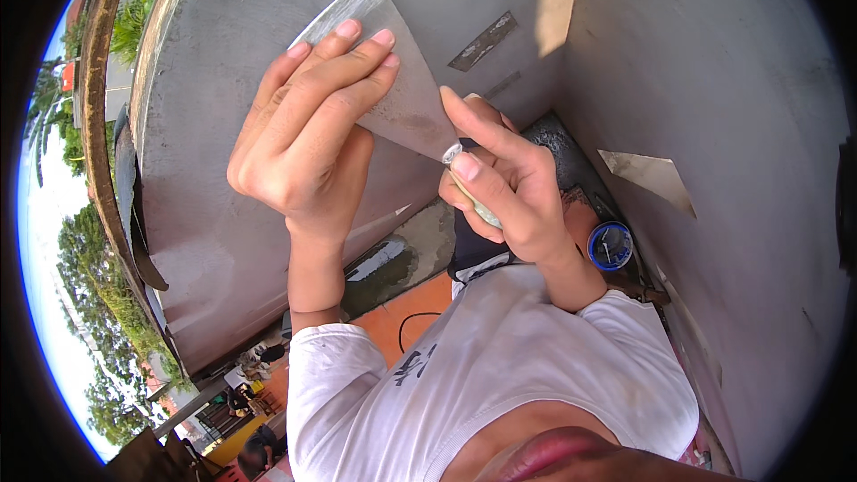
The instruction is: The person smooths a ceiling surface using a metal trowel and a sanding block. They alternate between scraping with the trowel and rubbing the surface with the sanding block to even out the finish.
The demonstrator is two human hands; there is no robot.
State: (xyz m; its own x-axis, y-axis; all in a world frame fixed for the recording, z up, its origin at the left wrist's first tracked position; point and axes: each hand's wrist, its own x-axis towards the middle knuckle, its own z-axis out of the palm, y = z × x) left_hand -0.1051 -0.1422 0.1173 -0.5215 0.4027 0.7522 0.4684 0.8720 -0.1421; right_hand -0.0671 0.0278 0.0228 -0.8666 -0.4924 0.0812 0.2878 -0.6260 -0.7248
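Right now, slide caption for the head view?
Right grip holds a scraper by its handle; left grip lies across its wide metal blade, grey surface behind.

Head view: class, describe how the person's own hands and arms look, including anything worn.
The left hand and right hand are bare, with no gloves or rings showing. Both forearms are bare too, below the short white left sleeve and right sleeve.
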